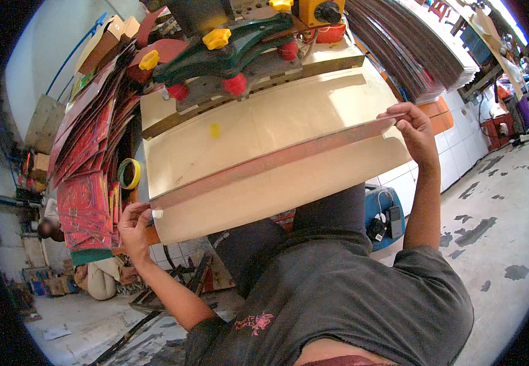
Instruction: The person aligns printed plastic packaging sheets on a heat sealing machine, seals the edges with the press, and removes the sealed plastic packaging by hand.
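A long, narrow reddish sheet (276, 158), seen almost edge-on, stretches between my two hands above a cream-coloured board (258, 204). My left hand (135, 230) pinches its left end, where a small white tab shows. At the far right end, the fingers and thumb of my right hand (417, 135) close on the other end, higher in the view. A yellow mark (215, 130) lies on the board behind the sheet. Whether the sheet touches the board along its length I cannot tell.
Beyond the board stands a machine with dark green arms (240, 58), yellow knobs and red feet. Red printed sheets (85, 201) pile at the left, beside a yellow tape roll (130, 174). Dark sheets (404, 49) are stacked at the right. A blue stool (386, 201) carries a charger.
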`<state>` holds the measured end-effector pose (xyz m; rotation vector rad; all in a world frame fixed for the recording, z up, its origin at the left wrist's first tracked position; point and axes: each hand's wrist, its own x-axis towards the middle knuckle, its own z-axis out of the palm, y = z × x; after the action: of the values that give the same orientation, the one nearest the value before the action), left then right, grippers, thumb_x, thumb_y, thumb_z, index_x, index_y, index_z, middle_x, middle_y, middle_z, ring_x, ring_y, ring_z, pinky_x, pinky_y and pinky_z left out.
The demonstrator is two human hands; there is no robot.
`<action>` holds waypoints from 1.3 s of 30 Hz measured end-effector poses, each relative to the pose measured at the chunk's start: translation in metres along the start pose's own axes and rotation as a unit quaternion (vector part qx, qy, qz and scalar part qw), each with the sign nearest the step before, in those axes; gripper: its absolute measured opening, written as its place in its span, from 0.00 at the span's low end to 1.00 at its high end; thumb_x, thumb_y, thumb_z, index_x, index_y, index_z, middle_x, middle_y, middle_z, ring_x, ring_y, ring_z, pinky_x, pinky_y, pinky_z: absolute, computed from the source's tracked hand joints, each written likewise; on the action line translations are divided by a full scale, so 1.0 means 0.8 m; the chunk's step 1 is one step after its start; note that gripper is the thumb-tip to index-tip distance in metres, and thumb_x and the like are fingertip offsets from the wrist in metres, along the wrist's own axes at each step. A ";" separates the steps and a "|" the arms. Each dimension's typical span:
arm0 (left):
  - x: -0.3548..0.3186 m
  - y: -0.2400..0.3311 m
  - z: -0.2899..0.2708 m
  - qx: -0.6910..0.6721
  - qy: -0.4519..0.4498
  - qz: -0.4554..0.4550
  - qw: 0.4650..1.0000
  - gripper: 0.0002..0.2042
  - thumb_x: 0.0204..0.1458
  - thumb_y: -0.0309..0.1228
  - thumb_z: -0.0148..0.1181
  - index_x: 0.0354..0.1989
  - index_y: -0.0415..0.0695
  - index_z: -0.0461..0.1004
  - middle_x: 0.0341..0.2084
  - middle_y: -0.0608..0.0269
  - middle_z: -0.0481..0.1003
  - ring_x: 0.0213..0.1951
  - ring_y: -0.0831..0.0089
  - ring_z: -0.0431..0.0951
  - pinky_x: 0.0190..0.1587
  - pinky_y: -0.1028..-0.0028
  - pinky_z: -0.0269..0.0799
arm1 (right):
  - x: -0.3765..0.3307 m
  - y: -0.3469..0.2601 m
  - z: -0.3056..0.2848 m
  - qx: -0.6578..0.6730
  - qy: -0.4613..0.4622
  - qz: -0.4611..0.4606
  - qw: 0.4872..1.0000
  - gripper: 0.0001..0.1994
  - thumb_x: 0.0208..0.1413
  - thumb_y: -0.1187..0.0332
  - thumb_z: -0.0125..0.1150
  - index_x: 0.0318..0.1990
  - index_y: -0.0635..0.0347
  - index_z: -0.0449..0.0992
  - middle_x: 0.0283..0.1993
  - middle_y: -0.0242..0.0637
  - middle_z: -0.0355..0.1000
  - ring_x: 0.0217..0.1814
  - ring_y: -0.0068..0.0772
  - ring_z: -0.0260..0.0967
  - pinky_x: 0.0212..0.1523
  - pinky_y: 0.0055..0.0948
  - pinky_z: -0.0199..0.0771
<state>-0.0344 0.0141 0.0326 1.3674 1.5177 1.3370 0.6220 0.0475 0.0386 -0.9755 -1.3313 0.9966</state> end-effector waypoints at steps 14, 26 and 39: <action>0.027 -0.003 -0.015 0.010 -0.060 0.099 0.993 0.08 0.58 0.28 0.68 0.42 0.37 0.79 0.43 0.56 0.82 0.46 0.69 0.80 0.53 0.70 0.76 | 0.020 -0.013 -0.011 -0.129 -0.064 0.056 0.988 0.10 0.59 0.69 0.67 0.45 0.65 0.81 0.44 0.38 0.81 0.47 0.27 0.77 0.54 0.29 0.75; 0.028 -0.007 -0.023 0.036 0.035 0.041 0.998 0.11 0.56 0.29 0.71 0.41 0.35 0.80 0.35 0.66 0.79 0.38 0.78 0.76 0.46 0.77 0.71 | 0.003 -0.025 -0.021 -0.180 0.028 0.066 0.981 0.11 0.61 0.67 0.67 0.45 0.65 0.82 0.44 0.35 0.81 0.46 0.24 0.77 0.50 0.27 0.76; 0.020 -0.009 0.013 0.007 -0.015 0.013 1.000 0.09 0.65 0.34 0.61 0.42 0.39 0.76 0.36 0.72 0.76 0.38 0.84 0.72 0.44 0.79 0.68 | 0.004 -0.019 0.005 -0.158 -0.015 0.111 0.981 0.16 0.65 0.58 0.64 0.46 0.65 0.82 0.35 0.25 0.77 0.38 0.18 0.70 0.40 0.24 0.69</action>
<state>-0.0297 0.0331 0.0252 1.4145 1.4972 1.3165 0.6183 0.0458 0.0542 -1.3784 -1.4577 0.9850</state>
